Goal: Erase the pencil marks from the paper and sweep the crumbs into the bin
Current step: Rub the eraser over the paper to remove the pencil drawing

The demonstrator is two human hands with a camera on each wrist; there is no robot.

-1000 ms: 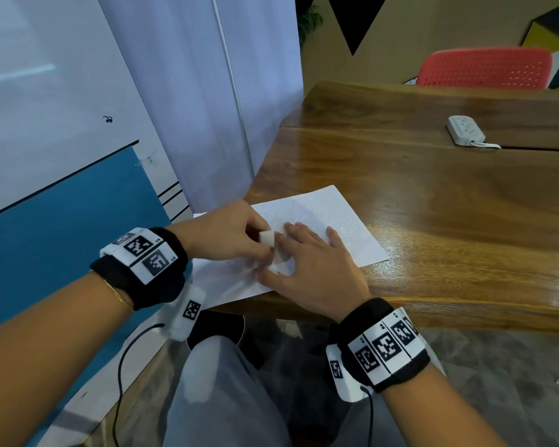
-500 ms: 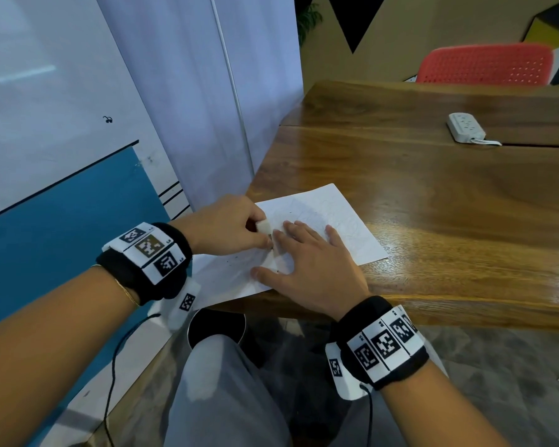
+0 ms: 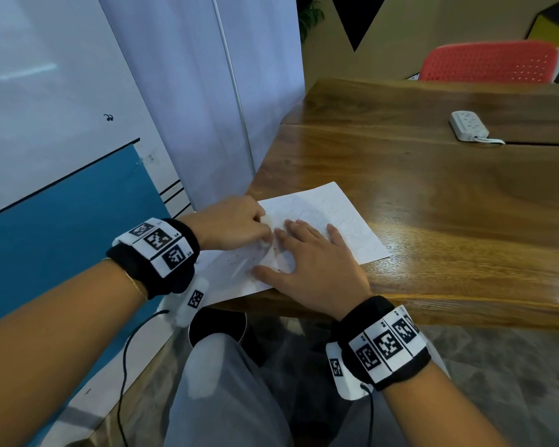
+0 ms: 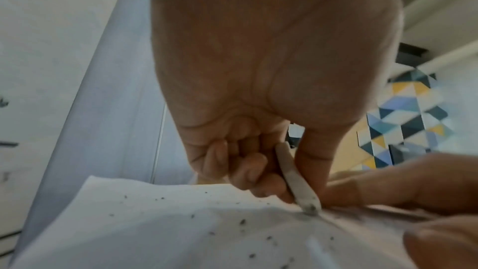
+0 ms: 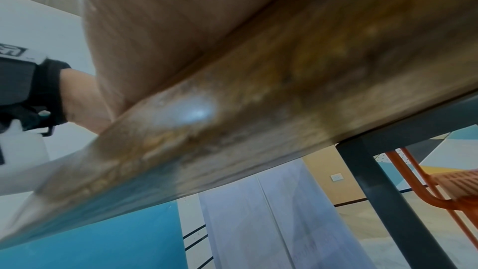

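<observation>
A white sheet of paper [image 3: 342, 221] with faint pencil lines lies at the near left corner of the wooden table [image 3: 433, 195]. My left hand [image 3: 236, 224] pinches a white eraser [image 4: 297, 179] between thumb and curled fingers, its grey tip down on the paper [image 4: 155, 222]. Dark eraser crumbs [image 4: 243, 221] dot the sheet near the hand. My right hand [image 3: 310, 256] lies flat on the paper with fingers spread, just right of the eraser. A round dark bin [image 3: 217, 327] stands on the floor below the table edge, partly hidden by my knee.
A white power strip [image 3: 468, 125] lies at the far right of the table. A red chair [image 3: 488, 61] stands behind the table. A white curtain [image 3: 207, 91] and a blue and white wall sit to the left. The right wrist view shows mostly the table's edge [image 5: 258, 109].
My left hand with the eraser has slid a little away from me over the paper, a rubbing stroke. The right hand stays flat in the same place.
</observation>
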